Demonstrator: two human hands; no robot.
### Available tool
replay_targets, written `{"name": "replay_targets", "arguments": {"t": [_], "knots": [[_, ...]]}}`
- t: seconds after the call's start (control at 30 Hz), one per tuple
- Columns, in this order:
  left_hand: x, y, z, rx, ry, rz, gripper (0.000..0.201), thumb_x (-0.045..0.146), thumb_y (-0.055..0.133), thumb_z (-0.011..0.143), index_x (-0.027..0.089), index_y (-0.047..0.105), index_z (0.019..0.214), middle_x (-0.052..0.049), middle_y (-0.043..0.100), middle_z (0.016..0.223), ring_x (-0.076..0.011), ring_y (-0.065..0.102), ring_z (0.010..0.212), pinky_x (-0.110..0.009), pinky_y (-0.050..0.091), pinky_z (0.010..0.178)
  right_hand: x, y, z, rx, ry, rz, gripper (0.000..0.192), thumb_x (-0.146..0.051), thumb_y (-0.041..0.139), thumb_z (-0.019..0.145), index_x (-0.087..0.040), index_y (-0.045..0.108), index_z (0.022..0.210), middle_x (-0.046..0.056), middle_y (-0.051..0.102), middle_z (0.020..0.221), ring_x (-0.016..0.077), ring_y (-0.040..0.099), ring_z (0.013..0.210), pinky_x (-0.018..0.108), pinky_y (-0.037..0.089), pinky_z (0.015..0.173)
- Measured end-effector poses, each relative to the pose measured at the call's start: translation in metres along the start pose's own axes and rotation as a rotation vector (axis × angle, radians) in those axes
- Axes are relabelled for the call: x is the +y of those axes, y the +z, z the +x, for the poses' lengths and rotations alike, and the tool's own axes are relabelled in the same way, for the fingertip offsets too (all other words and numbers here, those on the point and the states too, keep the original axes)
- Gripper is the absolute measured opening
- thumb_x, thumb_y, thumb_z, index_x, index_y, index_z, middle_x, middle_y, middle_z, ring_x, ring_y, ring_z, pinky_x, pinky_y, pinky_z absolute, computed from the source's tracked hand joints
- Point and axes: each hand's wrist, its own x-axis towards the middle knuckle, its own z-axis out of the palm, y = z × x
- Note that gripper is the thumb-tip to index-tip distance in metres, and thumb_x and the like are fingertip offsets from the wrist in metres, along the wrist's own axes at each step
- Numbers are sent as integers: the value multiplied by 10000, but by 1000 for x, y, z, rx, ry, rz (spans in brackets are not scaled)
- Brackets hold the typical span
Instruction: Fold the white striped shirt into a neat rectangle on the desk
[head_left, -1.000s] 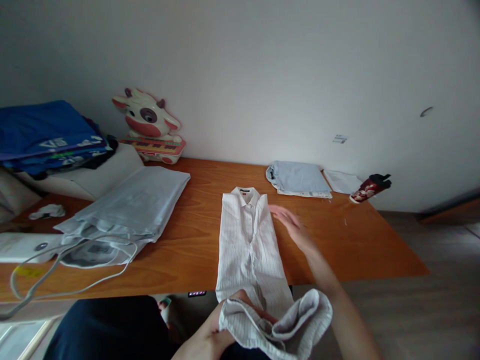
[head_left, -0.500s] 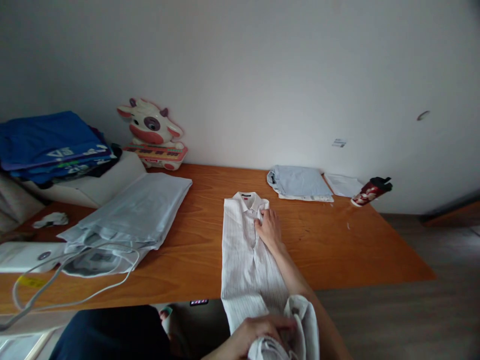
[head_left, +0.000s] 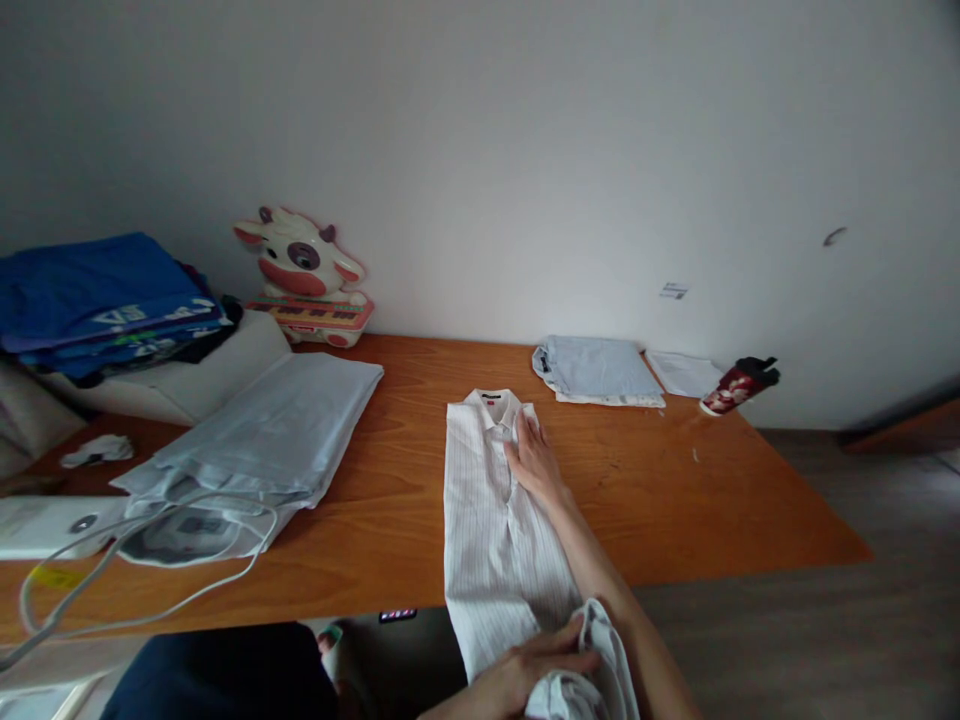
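A white shirt with thin stripes lies lengthwise on the table, folded narrow, its collar toward the wall. Its lower part hangs over the table's front edge toward me. Flat on the shirt beside the collar rests my right hand, fingers stretched out and close together. My left hand, low in the picture, has its fingers around bunched cloth of the same shirt. A cuff stands up beside those fingers, against my right forearm. The underside of the left hand's grip is hidden.
On the brown table, a folded light-blue shirt, papers and a red cup lie back right. Left are a bagged garment, white cable, cow toy keyboard and blue clothes pile.
My right hand has flattened on the shirt near the collar, its fingers straighter. My left hand has moved slightly right with the bunched cloth. The camera view has shifted slightly.
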Motion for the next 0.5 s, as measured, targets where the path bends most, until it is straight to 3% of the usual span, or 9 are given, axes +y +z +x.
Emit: {"name": "replay_targets", "arguments": {"t": [0.07,0.17,0.3,0.4,0.5], "knots": [[-2,0,-2,-10,-15,14,707,605,627,984,308,487,1609,-123,388,1721,-358,338,1600,-600,230,1310,3,6,3,4,13,-22,695,-368,414,1034,-96,301,1663,187,320,1734,344,229,1634,544,163,1325],[-1,3,-7,47,-23,-29,668,580,674,963,333,543,1569,-104,475,1677,-343,379,1580,-584,222,1317,7,15,5,-9,32,-97,713,-370,412,1048,-51,268,1669,211,232,1754,326,171,1650,540,121,1335],[12,7,-22,164,-128,-202,549,492,640,1008,380,573,1541,-50,510,1656,-309,414,1561,-508,243,1323,5,14,8,-28,21,-51,643,-326,366,1073,-79,317,1665,181,275,1747,281,191,1649,510,97,1345],[13,2,-33,166,-219,-250,526,501,612,1018,345,604,1520,-60,532,1637,-339,434,1545,-534,266,1309,0,-8,5,12,4,270,668,-487,340,1098,-105,374,1645,180,318,1735,270,235,1638,474,148,1340],[6,-7,-43,204,-197,-249,515,543,669,967,283,713,1410,-98,582,1589,-394,467,1509,-557,295,1291,-1,-52,-28,32,-33,652,833,-698,133,1077,-138,469,1593,186,436,1676,267,369,1585,466,303,1286]]}}
